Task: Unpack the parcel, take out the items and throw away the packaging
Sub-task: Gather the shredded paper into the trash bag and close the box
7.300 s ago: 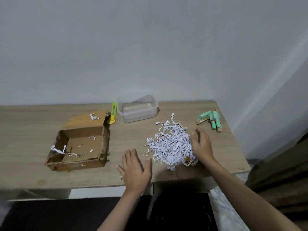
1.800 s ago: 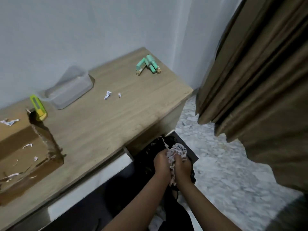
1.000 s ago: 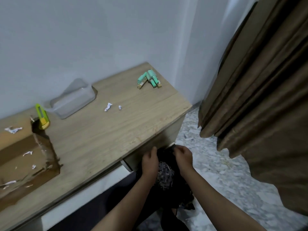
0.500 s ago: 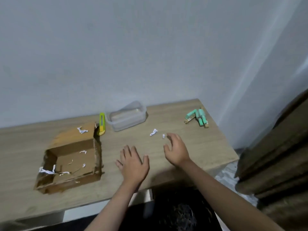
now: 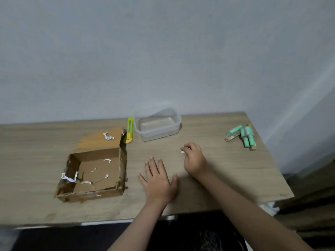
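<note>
White scrap of shredded paper [image 5: 182, 152] sits pinched in the fingers [image 5: 186, 148] of my right hand [image 5: 194, 161], near the clear plastic tub [image 5: 157, 126]. My left hand [image 5: 159, 180] lies flat on the wooden bench [image 5: 217, 171], fingers spread wide, holding nothing. Mint-green tubes [image 5: 243, 135] are out, well apart at the far right. Left to clear, I judge: the torn brown cardboard box [image 5: 94, 171] and its last paper strips [image 5: 68, 178].

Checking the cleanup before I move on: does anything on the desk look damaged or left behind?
Yes. The open brown cardboard box has ragged, torn walls, and white shredded-paper scraps lie inside it, with one more on its flap. The right hand pinches another white scrap off the wooden desk.
</note>
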### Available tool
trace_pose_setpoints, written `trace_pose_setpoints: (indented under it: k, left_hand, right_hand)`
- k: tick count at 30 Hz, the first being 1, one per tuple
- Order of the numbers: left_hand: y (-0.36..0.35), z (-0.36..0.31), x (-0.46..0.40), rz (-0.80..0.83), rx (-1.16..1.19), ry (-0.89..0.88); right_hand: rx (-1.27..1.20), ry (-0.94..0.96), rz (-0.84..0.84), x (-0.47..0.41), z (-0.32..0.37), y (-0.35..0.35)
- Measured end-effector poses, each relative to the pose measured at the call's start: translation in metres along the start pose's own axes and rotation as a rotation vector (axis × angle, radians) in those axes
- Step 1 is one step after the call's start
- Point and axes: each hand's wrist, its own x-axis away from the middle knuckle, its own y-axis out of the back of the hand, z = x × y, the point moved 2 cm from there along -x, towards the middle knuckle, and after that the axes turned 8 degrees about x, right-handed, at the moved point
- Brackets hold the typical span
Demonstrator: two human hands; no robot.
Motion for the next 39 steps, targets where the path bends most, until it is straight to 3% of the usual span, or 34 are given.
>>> trace_pose_setpoints:
  k: [3,9,17,22,30,36,39]
  left_hand:
    - [0.001,0.000,-0.001,0.018,-0.006,0.003]
    - [0.004,0.001,0.001,0.019,0.039,-0.033]
    - [0.008,0.007,0.001,0.064,0.057,-0.116]
    - [0.016,0.030,0.010,0.103,0.020,-0.320]
    - [0.033,0.079,0.044,0.185,0.082,-0.522]
    - [0.048,0.102,0.063,0.255,0.332,-0.515]
    - [0.064,0.109,0.077,0.191,0.482,-0.535]
  right_hand:
    - [-0.028,0.034,-0.115,0.020,-0.001,0.005]
    - [-0.016,-0.024,-0.147,0.062,0.001,0.021]
    - [-0.189,-0.532,-0.423,0.156,-0.008,0.062]
    - [-0.109,-0.678,-0.398,0.233,-0.007,0.062]
    - [-0.195,-0.925,-0.167,0.268,0.002,0.040]
    - [-0.196,-0.944,-0.314,0.255,0.022,0.058]
    - [-0.232,-0.858,-0.377,0.232,0.051,0.061]
